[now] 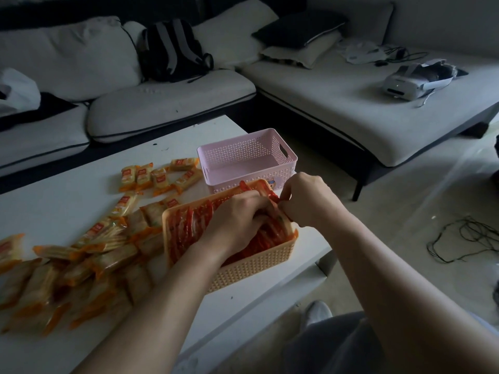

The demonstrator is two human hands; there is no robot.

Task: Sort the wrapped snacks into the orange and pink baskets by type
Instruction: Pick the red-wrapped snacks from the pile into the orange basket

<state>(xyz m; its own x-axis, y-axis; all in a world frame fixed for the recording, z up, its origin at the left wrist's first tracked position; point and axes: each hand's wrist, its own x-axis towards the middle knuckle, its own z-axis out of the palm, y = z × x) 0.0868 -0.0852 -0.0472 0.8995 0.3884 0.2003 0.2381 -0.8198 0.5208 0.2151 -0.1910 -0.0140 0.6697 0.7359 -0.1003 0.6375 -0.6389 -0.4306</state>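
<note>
An orange basket (251, 268) stands at the near right of the white table (54, 201) and holds several red wrapped snacks (189, 225). My left hand (237, 217) reaches into it, its fingers curled round a bunch of red snacks. At the basket's far right corner, my right hand (302, 198) pinches the end of that same bunch. Behind it stands the pink basket (243, 179), with nothing visible inside. Many orange-and-yellow wrapped snacks (89, 252) lie scattered over the table to the left.
A white sofa (167, 101) with a dark backpack (172, 49) runs behind the table. A low white daybed (351, 103) to the right carries a headset (405, 86). Black cable (464, 238) lies on the floor. The table's edge runs just right of the baskets.
</note>
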